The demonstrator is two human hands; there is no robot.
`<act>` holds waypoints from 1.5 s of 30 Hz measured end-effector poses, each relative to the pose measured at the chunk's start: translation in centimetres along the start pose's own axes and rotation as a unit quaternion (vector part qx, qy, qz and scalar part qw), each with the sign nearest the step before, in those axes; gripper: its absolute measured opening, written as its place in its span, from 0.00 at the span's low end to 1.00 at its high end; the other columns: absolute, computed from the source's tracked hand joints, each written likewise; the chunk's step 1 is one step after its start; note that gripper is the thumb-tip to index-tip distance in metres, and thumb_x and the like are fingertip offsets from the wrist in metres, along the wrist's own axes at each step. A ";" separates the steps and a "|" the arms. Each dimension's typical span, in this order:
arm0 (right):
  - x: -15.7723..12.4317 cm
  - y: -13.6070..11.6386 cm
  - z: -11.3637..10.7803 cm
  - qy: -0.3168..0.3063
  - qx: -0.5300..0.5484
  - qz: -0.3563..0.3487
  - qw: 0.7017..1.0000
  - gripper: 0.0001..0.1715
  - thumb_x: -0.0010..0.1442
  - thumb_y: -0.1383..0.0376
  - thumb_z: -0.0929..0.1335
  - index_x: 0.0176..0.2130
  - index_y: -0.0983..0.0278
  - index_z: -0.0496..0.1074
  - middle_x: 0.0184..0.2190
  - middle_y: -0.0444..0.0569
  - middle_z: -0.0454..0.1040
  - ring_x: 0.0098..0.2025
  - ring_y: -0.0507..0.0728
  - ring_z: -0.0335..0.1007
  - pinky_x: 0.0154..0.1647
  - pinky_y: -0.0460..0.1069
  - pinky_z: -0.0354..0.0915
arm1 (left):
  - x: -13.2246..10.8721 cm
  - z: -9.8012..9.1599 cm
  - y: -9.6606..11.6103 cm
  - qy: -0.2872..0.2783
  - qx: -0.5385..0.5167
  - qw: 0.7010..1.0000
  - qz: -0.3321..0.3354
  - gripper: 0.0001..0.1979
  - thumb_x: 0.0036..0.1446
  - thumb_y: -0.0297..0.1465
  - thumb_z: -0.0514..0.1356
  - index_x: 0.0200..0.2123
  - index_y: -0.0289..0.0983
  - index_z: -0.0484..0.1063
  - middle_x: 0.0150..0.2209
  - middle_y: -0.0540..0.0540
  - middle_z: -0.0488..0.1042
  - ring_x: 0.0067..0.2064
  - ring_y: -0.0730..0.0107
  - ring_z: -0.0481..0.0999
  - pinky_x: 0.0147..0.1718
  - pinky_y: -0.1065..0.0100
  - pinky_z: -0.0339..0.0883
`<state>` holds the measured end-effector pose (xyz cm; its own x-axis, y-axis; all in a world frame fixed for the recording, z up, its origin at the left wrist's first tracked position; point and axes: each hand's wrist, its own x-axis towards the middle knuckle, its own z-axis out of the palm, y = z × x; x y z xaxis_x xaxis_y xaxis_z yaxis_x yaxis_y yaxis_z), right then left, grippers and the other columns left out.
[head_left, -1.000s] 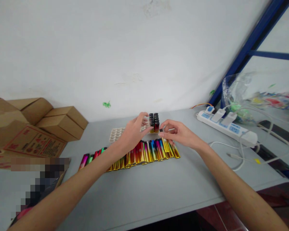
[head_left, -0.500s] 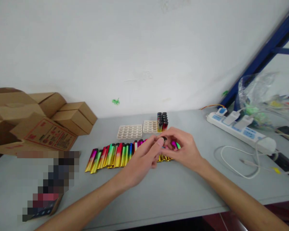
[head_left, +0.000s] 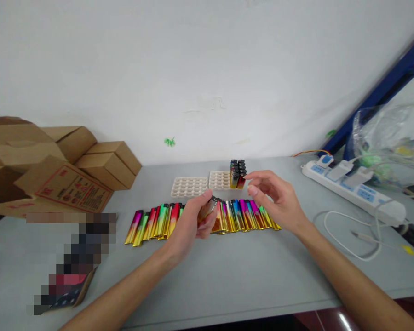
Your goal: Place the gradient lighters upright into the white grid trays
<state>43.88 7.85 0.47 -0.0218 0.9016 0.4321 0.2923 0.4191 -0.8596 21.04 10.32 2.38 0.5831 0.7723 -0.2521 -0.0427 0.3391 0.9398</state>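
My left hand (head_left: pixel 191 220) is closed around a lighter (head_left: pixel 210 202), whose black top pokes out between thumb and fingers. Apart from it, my right hand (head_left: pixel 274 197) has thumb and forefinger spread with nothing between them, its fingertips close to the upright lighters (head_left: pixel 237 172). Those stand in two columns at the right end of a cream moulded tray (head_left: pixel 219 179). Below the hands lies a row of shiny lighters (head_left: pixel 241 216) in gold, red, green, blue and purple; my left hand covers part of the row.
A second cream tray (head_left: pixel 189 186) sits left of the first. Brown cardboard boxes (head_left: pixel 106 165) are stacked at left, above a pixelated patterned object (head_left: pixel 72 294). To the right are a white power strip (head_left: pixel 353 188), looping white cables (head_left: pixel 331 248) and a clear plastic bag (head_left: pixel 376 133).
My hands have come apart: the right has let go and moved right with its fingers opened, while the left keeps the lighter. The view has shifted slightly.
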 end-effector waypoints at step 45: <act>1.0 1.2 -1.9 -0.001 -0.266 -0.052 0.963 0.13 0.74 0.59 0.63 0.50 0.62 0.72 0.32 0.45 0.76 0.27 0.51 0.68 0.33 0.48 0.66 | 15.8 -5.5 2.0 0.020 0.306 0.925 0.224 0.17 0.54 0.41 0.69 0.38 0.33 0.76 0.39 0.40 0.80 0.39 0.59 0.81 0.42 0.56 0.79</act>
<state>45.96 9.06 0.43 -0.0790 0.8585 0.5067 0.7363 0.3929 -0.5509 25.70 26.20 -0.96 0.5870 0.7851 0.1975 0.2008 -0.3776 0.9040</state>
